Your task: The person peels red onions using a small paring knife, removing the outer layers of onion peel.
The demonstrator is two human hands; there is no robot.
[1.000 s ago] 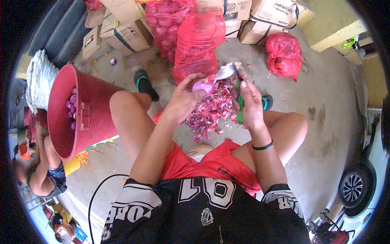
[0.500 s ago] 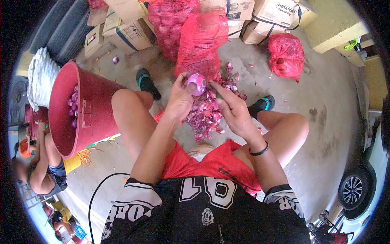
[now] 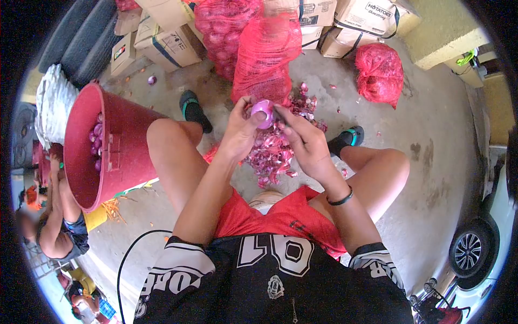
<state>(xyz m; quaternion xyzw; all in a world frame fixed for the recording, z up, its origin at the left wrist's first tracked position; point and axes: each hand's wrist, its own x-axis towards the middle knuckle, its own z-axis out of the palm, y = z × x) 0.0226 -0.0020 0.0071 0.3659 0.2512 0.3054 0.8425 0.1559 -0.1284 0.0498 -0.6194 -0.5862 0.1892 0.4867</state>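
Observation:
My left hand point(image 3: 242, 128) holds a shiny purple onion point(image 3: 263, 113), thumb across its near side. My right hand point(image 3: 307, 141) is closed around a small tool, mostly hidden, whose dark blade point(image 3: 279, 112) meets the onion's right side. Beneath both hands a heap of purple and red onion skins point(image 3: 271, 154) lies on the concrete floor. Just beyond the onion stands a red mesh bag point(image 3: 263, 65), with a fuller onion bag point(image 3: 222, 38) behind it. To the left, a big red tub point(image 3: 132, 146) lies tilted, with purple onions point(image 3: 96, 141) inside.
Cardboard boxes point(image 3: 171, 47) line the back. Another red mesh bag point(image 3: 379, 75) sits right of them. At the far left a person point(image 3: 56, 227) sits beside the tub. Carrot-coloured scraps point(image 3: 112, 209) lie near it. A car wheel point(image 3: 470, 247) shows at right.
The onion has turned slightly in my left hand, showing a pale patch near the blade. My right hand has shifted slightly left, and its fingers are nearer the onion.

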